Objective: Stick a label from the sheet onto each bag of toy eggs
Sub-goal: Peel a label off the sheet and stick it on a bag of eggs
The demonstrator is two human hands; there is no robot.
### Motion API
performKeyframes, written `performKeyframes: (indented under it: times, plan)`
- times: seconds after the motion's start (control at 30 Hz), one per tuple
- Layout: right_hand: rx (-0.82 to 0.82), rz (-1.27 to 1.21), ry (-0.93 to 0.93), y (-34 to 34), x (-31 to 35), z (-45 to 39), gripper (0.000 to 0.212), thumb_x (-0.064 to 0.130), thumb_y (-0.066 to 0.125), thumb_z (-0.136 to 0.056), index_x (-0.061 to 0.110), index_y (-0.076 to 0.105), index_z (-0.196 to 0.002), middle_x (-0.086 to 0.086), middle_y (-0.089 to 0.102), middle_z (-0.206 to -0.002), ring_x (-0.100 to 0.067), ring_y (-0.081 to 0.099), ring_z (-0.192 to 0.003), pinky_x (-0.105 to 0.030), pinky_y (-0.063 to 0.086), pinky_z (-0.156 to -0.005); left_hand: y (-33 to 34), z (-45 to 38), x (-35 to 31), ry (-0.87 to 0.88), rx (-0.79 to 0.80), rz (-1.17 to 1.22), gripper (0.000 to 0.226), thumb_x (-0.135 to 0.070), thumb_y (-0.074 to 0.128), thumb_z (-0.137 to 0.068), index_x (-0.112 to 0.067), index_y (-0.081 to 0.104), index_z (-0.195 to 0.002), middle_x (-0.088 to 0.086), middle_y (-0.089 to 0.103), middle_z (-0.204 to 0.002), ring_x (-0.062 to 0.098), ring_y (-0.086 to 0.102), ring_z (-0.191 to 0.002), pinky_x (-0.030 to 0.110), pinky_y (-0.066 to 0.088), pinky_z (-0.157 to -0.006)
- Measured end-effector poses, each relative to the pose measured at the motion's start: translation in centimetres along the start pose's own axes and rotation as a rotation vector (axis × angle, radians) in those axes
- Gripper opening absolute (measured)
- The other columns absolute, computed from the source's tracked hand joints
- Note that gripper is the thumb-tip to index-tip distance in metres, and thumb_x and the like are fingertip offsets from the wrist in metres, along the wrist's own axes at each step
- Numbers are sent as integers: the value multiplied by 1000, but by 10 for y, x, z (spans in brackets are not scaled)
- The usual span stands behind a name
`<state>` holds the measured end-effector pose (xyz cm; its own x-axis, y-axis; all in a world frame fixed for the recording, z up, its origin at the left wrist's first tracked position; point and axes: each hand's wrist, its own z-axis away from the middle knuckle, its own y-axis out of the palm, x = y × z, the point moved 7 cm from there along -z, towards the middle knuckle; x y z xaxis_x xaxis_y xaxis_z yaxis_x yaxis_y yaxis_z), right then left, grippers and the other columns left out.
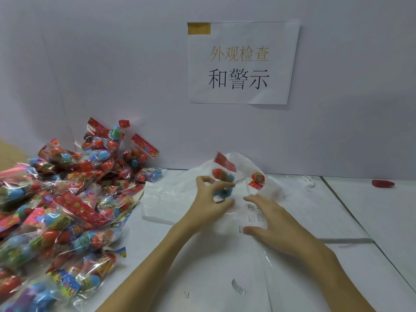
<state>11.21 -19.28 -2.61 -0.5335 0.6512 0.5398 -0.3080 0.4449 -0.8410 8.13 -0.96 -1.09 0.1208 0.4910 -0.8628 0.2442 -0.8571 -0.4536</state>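
My left hand (210, 199) grips a clear bag of red and blue toy eggs (223, 175) with a red header card, held up above the table near the back wall. The bag is blurred. My right hand (267, 218) hovers with fingers spread over the clear label sheet (254, 218), which lies flat with small printed warning labels on it. I cannot tell whether the fingertips touch the sheet. A big heap of egg bags (67, 199) covers the table's left side.
A large white plastic bag (171, 199) lies crumpled behind my hands, with another egg bag (257, 179) resting on it. One loose label (238, 287) lies on the near table. A red object (382, 183) sits far right. A paper sign (240, 61) hangs on the wall.
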Motion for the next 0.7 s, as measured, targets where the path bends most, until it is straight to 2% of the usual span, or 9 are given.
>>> performKeyframes:
  times: [0.1,0.2,0.27,0.33,0.4,0.5,0.53,0.6,0.7]
  plan:
    - [-24,-22,-32,0,-2,-2,67,50,76,-89,42,43,-147,22,42,-151,0,37,-143,-20,33,-110,22,9,1,146,229,-200,60,-39,91,-78,-32,66,-132,-10,17,-136,2,37,-134,10,39,-110]
    - [-35,-14,-43,0,-5,-5,51,43,77,-90,40,52,-135,23,51,-139,0,48,-130,-18,37,-100,21,9,2,207,256,-277,58,-48,93,-73,-40,68,-124,-14,15,-137,-4,28,-134,-1,29,-105]
    - [-39,-21,-44,1,-7,-7,46,39,76,-92,40,53,-132,21,54,-137,-1,51,-126,-20,40,-99,17,7,7,212,250,-273,55,-48,93,-73,-39,70,-122,-15,16,-136,-20,29,-125,-3,29,-102]
    - [-36,-28,-32,1,-9,-8,45,38,74,-94,40,54,-134,19,55,-137,-4,52,-127,-23,42,-102,14,6,11,193,267,-282,55,-51,93,-71,-38,72,-120,-18,16,-135,-26,29,-121,-2,32,-103]
    - [-25,-33,-27,3,-11,-9,43,38,74,-94,40,56,-133,20,56,-136,-4,52,-128,-20,41,-103,10,5,16,180,301,-315,60,-57,93,-67,-41,72,-120,-21,15,-137,-23,29,-126,3,33,-107]
    - [-22,-25,-39,3,-12,-12,37,36,74,-95,37,62,-130,20,57,-135,-5,51,-132,-5,34,-94,8,5,19,172,344,-328,60,-61,91,-67,-44,72,-122,-21,16,-140,-18,34,-126,0,29,-105]
    - [-26,-16,-41,4,-12,-13,36,35,73,-96,35,63,-131,17,56,-140,-6,49,-136,-4,32,-96,8,4,19,178,343,-316,57,-59,90,-70,-42,73,-121,-20,17,-139,-18,36,-124,0,29,-104]
    - [-39,-1,-41,3,-11,-13,38,35,72,-97,35,64,-134,14,53,-151,-7,46,-141,-12,32,-105,9,2,18,212,323,-305,47,-53,89,-76,-37,76,-118,-17,20,-139,-17,40,-120,0,33,-101]
    - [-81,-53,-67,1,-7,-11,37,38,72,-96,37,69,-132,21,54,-146,-2,49,-137,-9,34,-100,9,0,16,242,295,-271,36,-48,88,-80,-36,79,-112,-16,23,-138,-10,44,-118,9,42,-101]
